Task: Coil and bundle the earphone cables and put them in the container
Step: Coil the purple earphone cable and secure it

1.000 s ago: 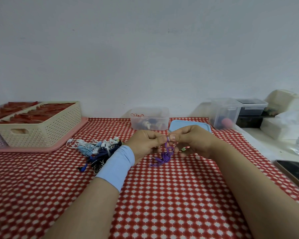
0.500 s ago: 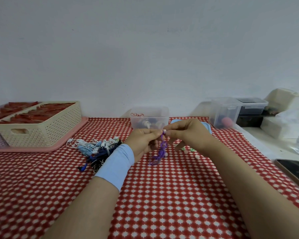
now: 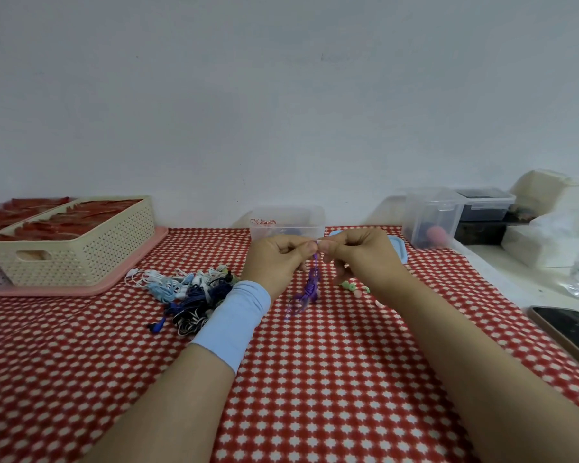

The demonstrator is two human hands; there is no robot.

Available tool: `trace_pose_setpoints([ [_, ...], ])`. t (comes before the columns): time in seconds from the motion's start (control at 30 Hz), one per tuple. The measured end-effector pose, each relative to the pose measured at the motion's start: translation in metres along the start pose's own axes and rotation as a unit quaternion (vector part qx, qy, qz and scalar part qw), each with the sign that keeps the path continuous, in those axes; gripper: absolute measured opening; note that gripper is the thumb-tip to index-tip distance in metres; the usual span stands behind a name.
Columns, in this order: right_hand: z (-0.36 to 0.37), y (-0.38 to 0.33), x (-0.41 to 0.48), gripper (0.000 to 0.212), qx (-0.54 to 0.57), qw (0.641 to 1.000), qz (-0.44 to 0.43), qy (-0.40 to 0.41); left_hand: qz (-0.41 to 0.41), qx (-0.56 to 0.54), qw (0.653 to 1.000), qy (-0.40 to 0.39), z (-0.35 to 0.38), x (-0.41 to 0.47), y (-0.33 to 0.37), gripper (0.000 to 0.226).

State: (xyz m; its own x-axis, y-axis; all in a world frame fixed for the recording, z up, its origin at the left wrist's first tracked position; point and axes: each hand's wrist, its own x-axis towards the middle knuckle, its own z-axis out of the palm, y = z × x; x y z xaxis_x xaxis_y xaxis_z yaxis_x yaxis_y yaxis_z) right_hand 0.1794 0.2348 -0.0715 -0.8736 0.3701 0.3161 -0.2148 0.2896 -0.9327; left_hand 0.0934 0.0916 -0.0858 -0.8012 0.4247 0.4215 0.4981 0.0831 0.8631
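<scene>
both hands are closed in a pinch. the left hand [image 3: 274,262] has its fingers curled, and thumb and forefinger hold the top end of one purple earphone cable [image 3: 311,290]. the right hand [image 3: 361,259] meets it fingertip to fingertip and pinches the same end from the other side; its other fingers are curled loosely under. the cable hangs down from the pinch as a thin wound bundle, and its lower loops touch the red checked tablecloth [image 3: 315,379].

the two hands are raised a little above the table, knuckles up. both forearms come in from 6 o'clock and point toward 12 o'clock. the left wrist wears one light blue wristband [image 3: 234,319]; the right forearm is bare.

at 12 o'clock, just behind the hands, stands one clear container [image 3: 288,220], open on top, with some small things inside that i cannot make out. one blue lid [image 3: 398,250] lies beside it at 1 o'clock, partly hidden by the right hand. at 9 o'clock lies one pile of earphones [image 3: 188,294], white, pale blue, dark blue and black, too tangled to count. a few small green pieces [image 3: 348,285] lie under the right hand. at 10 o'clock is one cream basket [image 3: 81,255] on a pink tray [image 3: 121,279]. at 4 o'clock lies one phone [image 3: 569,325].
</scene>
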Motion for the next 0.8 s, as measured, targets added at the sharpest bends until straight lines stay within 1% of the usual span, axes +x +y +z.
trace_pose_setpoints([
  [0.07,0.001,-0.002,-0.001,0.02,0.046,0.998,0.035,-0.009,0.031,0.008,0.999,0.015,0.001,0.0,0.003,0.01],
  [0.17,0.001,-0.006,-0.002,0.023,0.113,0.986,0.113,-0.046,0.088,0.046,0.994,0.045,0.0,0.0,0.005,0.013],
  [0.27,0.0,-0.005,-0.001,0.027,0.141,0.971,0.179,-0.071,0.133,0.103,0.985,0.04,-0.001,0.0,0.004,0.014],
  [0.37,0.0,-0.003,0.001,0.018,0.168,0.961,0.203,-0.077,0.147,0.115,0.982,0.026,-0.005,0.001,0.005,0.023],
  [0.43,0.0,-0.001,0.003,0.017,0.156,0.964,0.201,-0.074,0.151,0.121,0.981,0.001,-0.008,0.002,0.005,0.032],
  [0.47,0.001,-0.001,0.003,0.016,0.141,0.967,0.199,-0.073,0.153,0.133,0.979,-0.01,-0.01,0.002,0.004,0.031],
  [0.53,0.001,0.001,0.003,0.015,0.113,0.972,0.193,-0.072,0.14,0.149,0.978,-0.026,-0.011,0.003,0.002,0.023],
  [0.6,-0.001,0.001,0.003,0.018,0.103,0.974,0.185,-0.08,0.109,0.132,0.985,-0.032,-0.012,0.003,0.0,0.019],
  [0.7,-0.006,0.0,0.002,0.025,0.068,0.981,0.165,-0.081,0.04,0.035,0.998,-0.036,-0.01,0.001,0.0,0.016],
  [0.73,-0.006,0.0,0.002,0.022,0.039,0.986,0.147,-0.069,0.015,-0.001,0.999,-0.041,-0.01,0.001,0.001,0.016],
  [0.8,-0.006,0.001,0.001,0.015,-0.017,0.996,0.083,-0.042,-0.031,-0.075,0.995,-0.056,-0.01,-0.001,0.003,0.015],
])
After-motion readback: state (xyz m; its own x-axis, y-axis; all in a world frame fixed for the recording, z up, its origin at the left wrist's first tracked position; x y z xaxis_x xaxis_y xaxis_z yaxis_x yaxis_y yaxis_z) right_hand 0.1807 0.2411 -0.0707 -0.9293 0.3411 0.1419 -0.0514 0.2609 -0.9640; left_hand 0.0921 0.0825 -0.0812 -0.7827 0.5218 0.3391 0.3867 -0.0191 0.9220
